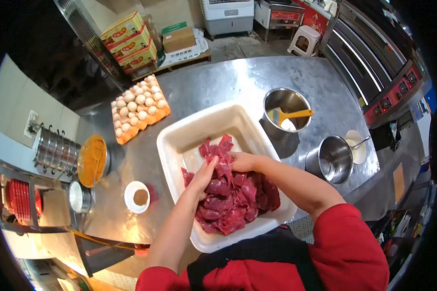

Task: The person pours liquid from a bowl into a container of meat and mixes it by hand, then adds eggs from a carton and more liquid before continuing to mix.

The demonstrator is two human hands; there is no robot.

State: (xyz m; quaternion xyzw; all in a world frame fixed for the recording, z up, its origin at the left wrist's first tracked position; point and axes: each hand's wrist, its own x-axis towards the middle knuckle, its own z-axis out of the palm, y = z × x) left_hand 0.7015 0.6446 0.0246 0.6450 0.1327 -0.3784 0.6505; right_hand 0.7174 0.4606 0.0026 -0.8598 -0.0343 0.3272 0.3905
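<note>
Dark red chunks of raw meat [223, 203] fill the near part of a white plastic tub [169, 145] on the steel table. My left hand [205, 178] is in the meat on its left side, thumb pointing up and the other fingers mostly hidden. From the right, my right hand [243, 162] reaches in, its fingertips buried among the pieces. Between them the two hands grip a heap of the meat, some of it bunched up toward the tub's middle. A few small scraps cling to the tub's inner wall.
A tray of eggs [140, 105], a small white bowl of brown powder [137, 197] and a bowl of orange powder [93, 160] stand to the left. A steel pot [301, 97] with a yellow-handled brush [296, 114] and another steel pot [329, 159] stand right.
</note>
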